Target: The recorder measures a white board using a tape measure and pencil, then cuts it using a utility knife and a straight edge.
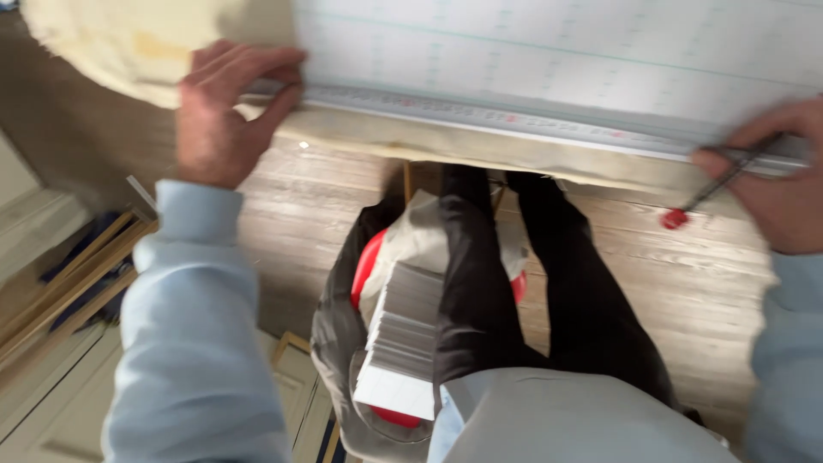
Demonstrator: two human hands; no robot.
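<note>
Floorboards (651, 266) of pale weathered wood fill the lower half of the view, seen past the person's dark trouser legs (514, 283) and light grey top. Above them, along the top of the frame, lies a large white sheet (557, 60) marked with a faint grid, and it serves as the landmark for everything else. Under the sheet's near edge runs a cream-coloured padded layer (480, 154) whose frayed, rounded end sticks out beyond the sheet's left corner. Along the near edge of the sheet rests a long metal straightedge (480, 116) with fine markings, running from the left corner across to the right border. Below the sheet, beside the legs, a dark open bag (343, 343) sits on the floor holding a red round object (367, 266) and a stack of white sheets (403, 334); left of that, wooden frames (69, 274) lean at the edge of the view. The left hand (225, 111) presses flat with fingers spread on the straightedge's left end, right at the sheet's left corner, clamping nothing. The right hand (776, 171), well apart from the left at the sheet's right end, is closed around a thin dark pencil (716, 184) with a red cap, its body crossing the straightedge and slanting down below the sheet's edge. Motion blur softens all finer detail.
</note>
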